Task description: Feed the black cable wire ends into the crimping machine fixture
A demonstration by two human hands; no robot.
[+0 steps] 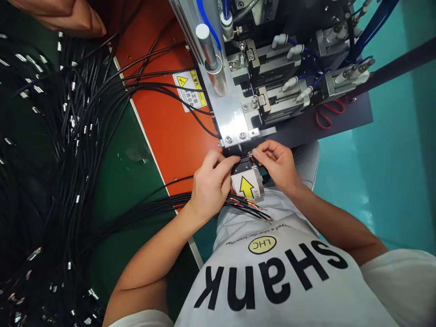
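My left hand (pixel 211 184) is closed, its fingertips pinching something at the black fixture (pixel 242 164) under the machine head. My right hand (pixel 275 161) is pinched on thin coloured wires (pixel 252 156) at the same fixture. Just below the fixture sits a white block with a yellow arrow label (pixel 247 186). A bundle of black cables with stripped coloured ends (pixel 248 206) lies across my lap under my left wrist.
A metal machine (pixel 235 109) with pneumatic cylinders and blue hoses stands ahead on an orange plate (pixel 163 118) bearing a warning sticker (pixel 189 88). Many black cables (pixel 54 150) cover the green table at left. Red scissors (pixel 329 113) lie at right. Another person's hand (pixel 64 16) shows top left.
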